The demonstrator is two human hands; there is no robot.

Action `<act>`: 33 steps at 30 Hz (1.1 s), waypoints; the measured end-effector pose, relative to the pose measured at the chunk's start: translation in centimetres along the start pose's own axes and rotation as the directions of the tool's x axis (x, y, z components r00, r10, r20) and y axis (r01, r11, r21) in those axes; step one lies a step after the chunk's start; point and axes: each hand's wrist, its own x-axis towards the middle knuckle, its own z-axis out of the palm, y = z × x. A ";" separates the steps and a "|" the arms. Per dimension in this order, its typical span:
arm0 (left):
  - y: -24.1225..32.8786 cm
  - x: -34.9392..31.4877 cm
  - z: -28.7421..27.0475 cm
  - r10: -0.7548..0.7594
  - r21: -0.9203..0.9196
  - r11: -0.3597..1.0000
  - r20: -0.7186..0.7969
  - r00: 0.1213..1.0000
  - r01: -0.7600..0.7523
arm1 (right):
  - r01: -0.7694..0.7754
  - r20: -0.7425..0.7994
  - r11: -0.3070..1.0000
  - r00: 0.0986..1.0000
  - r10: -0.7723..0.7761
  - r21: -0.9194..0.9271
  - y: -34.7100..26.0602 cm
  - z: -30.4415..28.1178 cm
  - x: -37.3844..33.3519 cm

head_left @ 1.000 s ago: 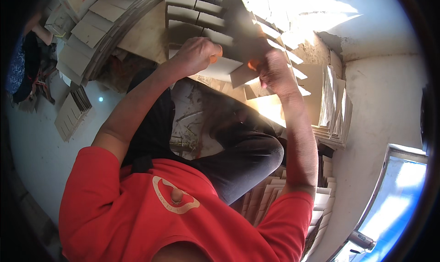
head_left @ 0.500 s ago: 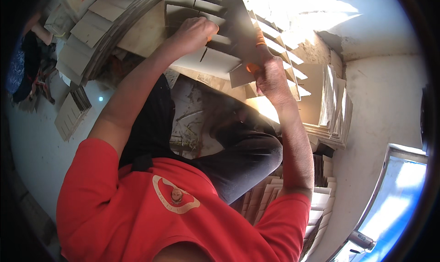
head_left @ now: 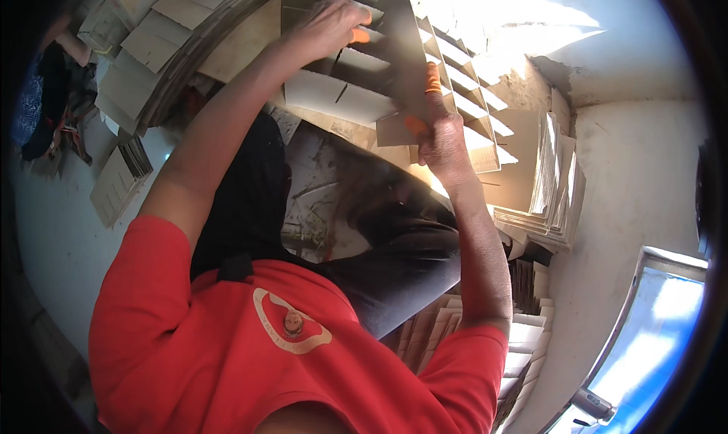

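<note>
A partition grid of slotted cardboard strips [head_left: 337, 99] is at the upper middle, its crosswise strips standing on edge in rows. An upright cardboard strip [head_left: 398, 51] crosses them; my right hand [head_left: 441, 142] grips its near end, thumb on one side and fingers on the other. My left hand [head_left: 330, 28] is at the far left rows, fingers bent around a crosswise strip's upper edge; its fingertips are partly hidden. Orange covers [head_left: 433, 77] sit on some fingers of both hands. A cut slot shows in the nearest strip.
Stacked cardboard sheets [head_left: 523, 161] stand right of the grid, against a wall [head_left: 622, 168]. More cardboard piles [head_left: 155, 43] lie at the upper left. A small bundle of slotted strips [head_left: 120, 187] rests on the floor at left. Further strips [head_left: 523, 350] stand beside my right elbow.
My left hand has moved away from me, along the rows to a farther strip, its fingers less tightly curled. My right hand has lowered slightly toward me, still holding the upright strip.
</note>
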 end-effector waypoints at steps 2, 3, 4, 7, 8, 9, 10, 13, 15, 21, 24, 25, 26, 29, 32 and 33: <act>-0.9 1.1 0.3 0.046 0.298 0.954 -0.070 0.996 -0.024 | -0.058 0.062 0.998 0.996 0.058 -0.002 -0.9 -0.9 0.1; -1.3 1.0 0.5 -0.015 0.353 0.935 -0.002 1.000 0.015 | -0.041 0.063 0.999 0.997 0.041 0.000 -1.0 -1.0 0.1; -1.8 1.1 0.8 -0.023 0.355 0.935 0.037 0.999 0.008 | -0.026 0.064 1.000 0.998 0.026 0.000 -0.9 -1.1 0.0; -2.7 1.3 1.1 -0.039 0.320 0.947 0.098 0.994 0.005 | 0.033 0.023 0.999 0.999 -0.032 -0.006 -1.2 -1.2 -0.5; -2.3 1.5 1.1 -0.059 0.343 0.939 0.104 0.993 0.020 | 0.049 0.002 0.999 0.999 -0.049 -0.008 -1.2 -1.2 -0.7; -1.9 1.7 1.1 -0.079 0.366 0.930 0.109 0.991 0.034 | 0.053 0.001 0.998 0.999 -0.053 -0.021 -1.0 -1.2 -0.7; -1.7 1.6 0.8 -0.105 0.395 0.917 0.109 0.989 0.054 | 0.066 0.002 0.997 0.998 -0.066 -0.033 -0.9 -1.3 -0.7; -2.7 0.5 1.6 0.055 0.260 0.965 -0.064 0.996 -0.036 | 0.033 0.059 0.999 0.998 -0.031 -0.037 -0.9 -1.2 -0.4; -2.7 0.1 1.6 0.021 0.242 0.970 0.043 0.999 -0.031 | 0.004 0.069 1.000 0.998 -0.003 -0.014 -0.8 -1.1 -0.3; -2.2 0.0 1.3 -0.012 0.222 0.975 0.101 0.995 -0.010 | 0.064 -0.032 0.998 0.997 -0.064 0.009 -0.6 0.1 -1.0; -2.7 -0.2 1.3 0.019 0.186 0.982 0.081 0.997 -0.034 | 0.020 0.038 1.000 0.999 -0.020 0.005 -1.5 -0.5 -0.4; -2.7 -0.2 1.3 0.046 0.161 0.985 0.060 0.997 -0.055 | 0.043 0.053 0.999 0.998 -0.043 0.003 -1.5 -0.7 0.1; -2.8 -0.1 1.2 0.045 0.157 0.986 0.120 0.992 -0.064 | 0.067 0.068 0.998 0.995 -0.067 0.001 -1.4 -0.8 0.3; -3.6 1.1 0.0 -0.010 0.145 0.989 0.243 0.970 -0.026 | 0.048 0.069 0.999 0.997 -0.046 -0.026 -1.3 -0.4 0.2; -4.4 3.1 -1.4 -0.143 0.086 0.988 0.178 0.974 0.129 | 0.133 -0.001 0.991 0.991 -0.133 -0.035 -1.1 0.1 -0.3; -4.5 3.6 -1.5 -0.178 0.033 0.984 0.097 0.979 0.175 | 0.106 -0.012 0.994 0.994 -0.106 -0.016 -1.2 0.2 -0.5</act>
